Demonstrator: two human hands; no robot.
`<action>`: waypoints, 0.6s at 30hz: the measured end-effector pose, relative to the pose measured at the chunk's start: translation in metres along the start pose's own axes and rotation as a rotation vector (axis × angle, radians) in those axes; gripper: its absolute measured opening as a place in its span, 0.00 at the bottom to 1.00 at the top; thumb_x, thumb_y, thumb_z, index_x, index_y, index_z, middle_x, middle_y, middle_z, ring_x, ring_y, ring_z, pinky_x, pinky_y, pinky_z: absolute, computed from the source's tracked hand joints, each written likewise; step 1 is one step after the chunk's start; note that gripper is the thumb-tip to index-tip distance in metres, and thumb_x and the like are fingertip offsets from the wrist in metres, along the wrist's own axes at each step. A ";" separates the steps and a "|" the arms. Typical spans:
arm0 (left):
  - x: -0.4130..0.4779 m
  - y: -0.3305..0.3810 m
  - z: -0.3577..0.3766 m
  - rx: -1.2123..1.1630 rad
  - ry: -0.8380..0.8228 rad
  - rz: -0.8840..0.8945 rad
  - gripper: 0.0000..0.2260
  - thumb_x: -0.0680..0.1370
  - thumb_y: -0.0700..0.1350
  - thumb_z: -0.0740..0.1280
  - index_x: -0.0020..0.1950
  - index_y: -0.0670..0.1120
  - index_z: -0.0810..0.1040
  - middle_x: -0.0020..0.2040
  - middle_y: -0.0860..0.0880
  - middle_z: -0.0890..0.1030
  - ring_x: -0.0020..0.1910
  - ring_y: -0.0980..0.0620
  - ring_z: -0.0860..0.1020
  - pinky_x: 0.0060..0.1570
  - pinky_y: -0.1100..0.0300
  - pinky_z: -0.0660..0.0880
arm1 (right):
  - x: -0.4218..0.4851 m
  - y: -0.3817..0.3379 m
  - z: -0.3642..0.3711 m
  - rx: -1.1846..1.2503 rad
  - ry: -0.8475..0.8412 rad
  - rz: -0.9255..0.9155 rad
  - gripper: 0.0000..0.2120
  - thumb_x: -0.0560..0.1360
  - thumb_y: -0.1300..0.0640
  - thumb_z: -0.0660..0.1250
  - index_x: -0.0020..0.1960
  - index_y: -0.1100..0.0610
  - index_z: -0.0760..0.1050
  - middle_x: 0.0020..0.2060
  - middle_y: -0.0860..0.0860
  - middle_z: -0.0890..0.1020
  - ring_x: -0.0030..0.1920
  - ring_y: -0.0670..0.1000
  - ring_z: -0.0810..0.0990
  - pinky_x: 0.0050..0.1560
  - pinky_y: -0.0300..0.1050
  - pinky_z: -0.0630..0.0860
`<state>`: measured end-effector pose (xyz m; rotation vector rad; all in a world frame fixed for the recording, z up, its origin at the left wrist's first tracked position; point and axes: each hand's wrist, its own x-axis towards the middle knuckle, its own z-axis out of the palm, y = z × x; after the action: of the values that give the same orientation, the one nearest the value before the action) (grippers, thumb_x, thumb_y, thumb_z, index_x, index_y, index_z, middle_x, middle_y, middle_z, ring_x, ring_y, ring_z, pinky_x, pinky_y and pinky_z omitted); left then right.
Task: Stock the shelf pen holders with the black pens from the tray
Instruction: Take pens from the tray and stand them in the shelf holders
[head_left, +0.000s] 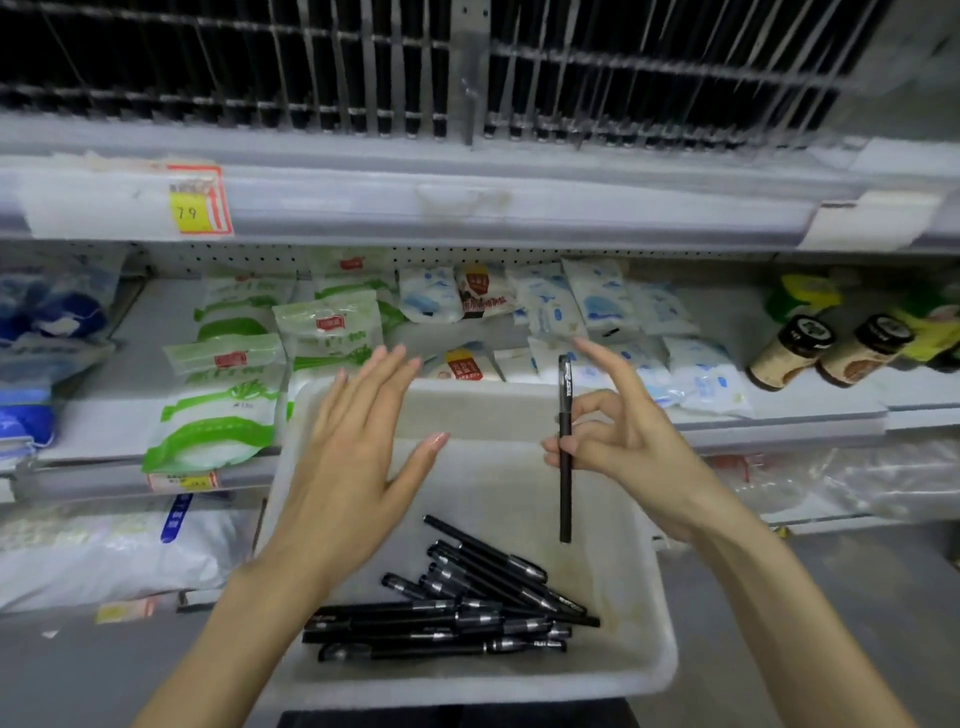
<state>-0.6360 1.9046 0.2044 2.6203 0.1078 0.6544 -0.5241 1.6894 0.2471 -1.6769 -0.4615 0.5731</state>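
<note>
We look down at a white tray (644, 613) holding a loose pile of black pens (457, 608) at its near end. Our right hand (628, 431) pinches one black pen (565, 452) upright between thumb and fingers, above the tray. Our left hand (353, 447) hovers flat, fingers straight, holding nothing. Above, the shelf pen holders (395, 78) stand in a row, already filled with dark pens.

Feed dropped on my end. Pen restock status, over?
Left hand open, hovering over the tray. Right hand pinching one black pen, upright. Pen pile lying in the tray. Nothing blocking the shelf holders above.
</note>
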 end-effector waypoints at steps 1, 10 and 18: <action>0.015 0.014 -0.006 -0.005 0.027 0.065 0.26 0.80 0.57 0.56 0.75 0.45 0.63 0.76 0.51 0.61 0.76 0.56 0.54 0.75 0.59 0.46 | -0.003 -0.017 -0.008 0.006 0.013 -0.061 0.37 0.72 0.75 0.65 0.69 0.40 0.64 0.49 0.63 0.72 0.46 0.60 0.83 0.55 0.54 0.79; 0.172 0.131 -0.041 0.143 0.194 0.467 0.26 0.81 0.56 0.54 0.74 0.42 0.65 0.74 0.45 0.65 0.74 0.49 0.60 0.74 0.51 0.53 | 0.010 -0.171 -0.117 0.105 0.381 -0.679 0.29 0.72 0.73 0.65 0.65 0.50 0.64 0.44 0.56 0.70 0.43 0.55 0.83 0.51 0.50 0.80; 0.219 0.138 -0.011 0.319 0.117 0.392 0.26 0.80 0.58 0.52 0.72 0.44 0.68 0.69 0.47 0.73 0.69 0.49 0.69 0.71 0.49 0.57 | 0.063 -0.209 -0.169 -0.067 0.646 -0.891 0.22 0.77 0.68 0.62 0.67 0.54 0.61 0.44 0.60 0.78 0.44 0.56 0.84 0.50 0.54 0.81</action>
<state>-0.4517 1.8226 0.3667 2.9373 -0.2983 0.9948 -0.3689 1.6307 0.4680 -1.4230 -0.6745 -0.6229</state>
